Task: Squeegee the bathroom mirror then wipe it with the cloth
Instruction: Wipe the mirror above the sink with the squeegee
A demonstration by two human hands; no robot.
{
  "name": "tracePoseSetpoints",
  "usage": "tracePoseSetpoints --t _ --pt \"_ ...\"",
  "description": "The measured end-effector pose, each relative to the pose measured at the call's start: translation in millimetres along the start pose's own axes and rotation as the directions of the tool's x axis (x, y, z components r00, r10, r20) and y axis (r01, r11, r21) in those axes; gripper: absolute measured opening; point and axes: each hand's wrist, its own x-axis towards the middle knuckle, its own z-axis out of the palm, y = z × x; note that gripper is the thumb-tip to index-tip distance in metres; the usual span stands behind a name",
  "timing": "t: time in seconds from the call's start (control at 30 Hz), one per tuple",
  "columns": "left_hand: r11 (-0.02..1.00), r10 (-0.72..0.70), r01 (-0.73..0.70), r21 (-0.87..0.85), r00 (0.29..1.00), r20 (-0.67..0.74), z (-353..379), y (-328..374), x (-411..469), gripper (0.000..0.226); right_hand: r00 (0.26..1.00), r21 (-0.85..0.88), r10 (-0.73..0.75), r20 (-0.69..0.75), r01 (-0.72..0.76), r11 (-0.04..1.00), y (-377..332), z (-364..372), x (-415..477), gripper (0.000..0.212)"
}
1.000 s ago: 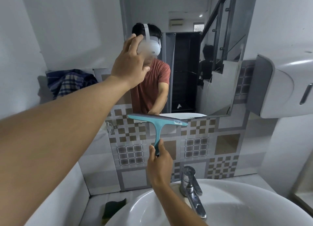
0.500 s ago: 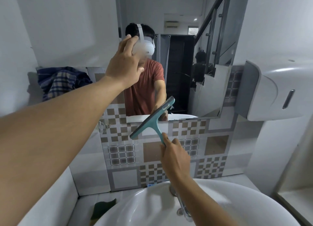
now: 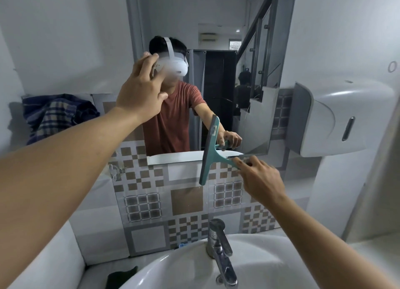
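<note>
The bathroom mirror (image 3: 218, 14) hangs on the wall above a band of patterned tiles. My left hand (image 3: 140, 91) reaches up to its left part, fingers spread against the glass. My right hand (image 3: 259, 180) grips the handle of a teal squeegee (image 3: 208, 154). Its blade stands almost upright across the mirror's bottom edge, upper half over the glass, lower half over the tiles. A blue plaid cloth (image 3: 54, 115) lies bunched on the ledge left of the mirror, out of both hands.
A white basin (image 3: 184, 267) with a chrome tap (image 3: 218, 245) sits right below my arms. A dark green rag or sponge (image 3: 121, 278) lies on the counter left of the basin. A white paper dispenser (image 3: 346, 115) juts from the right wall.
The squeegee blade has turned from level to nearly upright. My right hand moved right and up with it. My left hand stays on the mirror.
</note>
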Motion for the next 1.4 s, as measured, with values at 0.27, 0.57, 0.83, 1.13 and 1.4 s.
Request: tracePoseSetpoints --t 0.27,0.57,0.83,1.13,1.4 --pt "0.998 0.026 -0.029 0.056 0.998 0.058 36.0 31.6 -38.0 0.074 0.999 0.014 -0.047 -0.014 0.047 0.999 19.7 0.8 1.3 0.050" --pt "0.997 -0.016 0.014 0.070 1.000 0.023 41.9 48.5 -47.8 0.075 0.998 0.027 -0.065 -0.022 0.065 0.997 55.4 3.8 -1.6 0.051" --pt "0.997 -0.047 0.045 0.066 0.998 0.029 40.0 49.5 -48.4 0.074 0.997 0.038 -0.076 -0.034 0.077 0.996 69.0 4.7 -3.0 0.050" --pt "0.998 -0.042 0.040 0.049 0.999 0.023 39.2 52.8 -47.9 0.073 0.995 0.070 0.093 -0.020 -0.092 0.993 97.2 -1.6 -28.5 0.044" --pt "0.999 0.007 -0.009 0.033 0.999 0.050 27.1 44.2 -44.9 0.065 0.913 0.289 0.376 0.160 -0.407 0.866 55.3 1.6 -46.7 0.046"
